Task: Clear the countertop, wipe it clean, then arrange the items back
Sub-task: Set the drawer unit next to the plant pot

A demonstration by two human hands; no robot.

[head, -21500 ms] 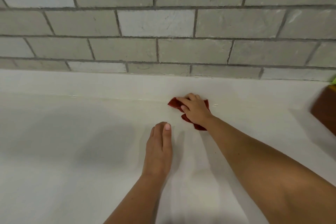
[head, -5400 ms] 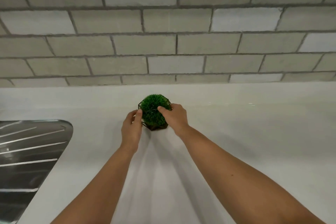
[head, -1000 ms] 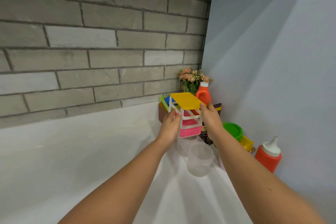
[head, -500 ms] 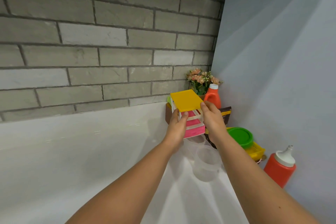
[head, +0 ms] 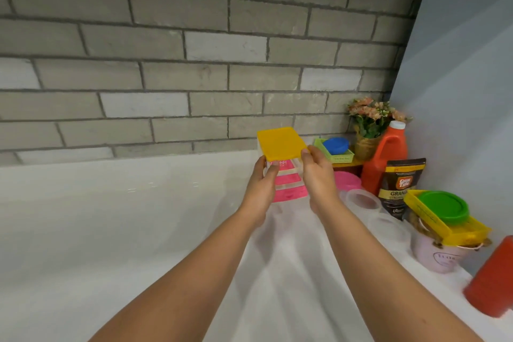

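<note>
A small drawer unit (head: pixel 281 147) with a yellow top, white frame and pink drawers is held between both hands above the white countertop (head: pixel 111 230). My left hand (head: pixel 262 189) grips its left side and my right hand (head: pixel 317 178) grips its right side, thumb near the yellow top. The unit's lower part is partly hidden by my fingers. It is left of the cluster of items in the right corner.
In the right corner stand a flower pot (head: pixel 366 130), an orange jug (head: pixel 387 158), a green basket holding a blue bowl (head: pixel 336 147), a granola bag (head: pixel 401 183), clear containers (head: pixel 363 200), a pink lid (head: pixel 347 179), a yellow tray with a green lid (head: pixel 444 208) on a pink bucket (head: pixel 438 253), and a red bottle (head: pixel 491 280).
Both hands have carried the drawer unit leftward, away from the corner cluster. The view has swung left, showing more bare countertop.
</note>
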